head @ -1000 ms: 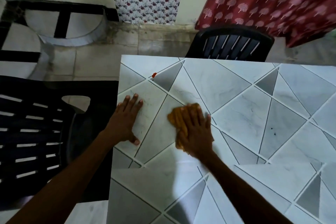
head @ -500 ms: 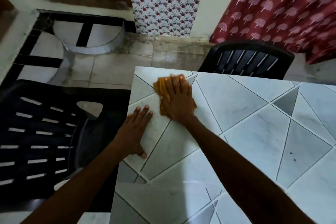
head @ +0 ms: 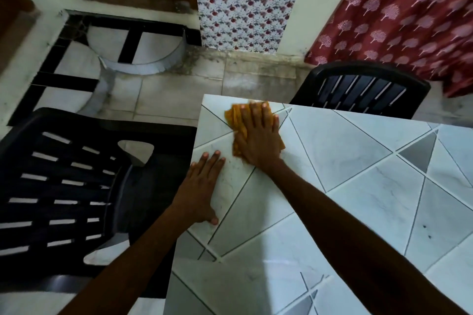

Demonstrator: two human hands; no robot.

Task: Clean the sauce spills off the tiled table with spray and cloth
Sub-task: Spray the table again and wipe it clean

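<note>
The right hand (head: 258, 140) lies flat, fingers close together, pressing the orange cloth (head: 234, 117) onto the table (head: 358, 161) at its far left corner. The left hand (head: 202, 186) rests flat near the table's left edge, holding nothing. No red sauce shows on the table. A few dark specks (head: 423, 226) towards its right side may be dirt, so wiping looks nearly finished.

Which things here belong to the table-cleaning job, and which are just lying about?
Job: orange cloth, pressed under the right hand; grey-and-white tiled table; left hand, flat on the table.
Lying about: black slatted plastic chair at left; second black plastic chair beyond the table; red tree-print curtain; white floral fabric panel.
</note>
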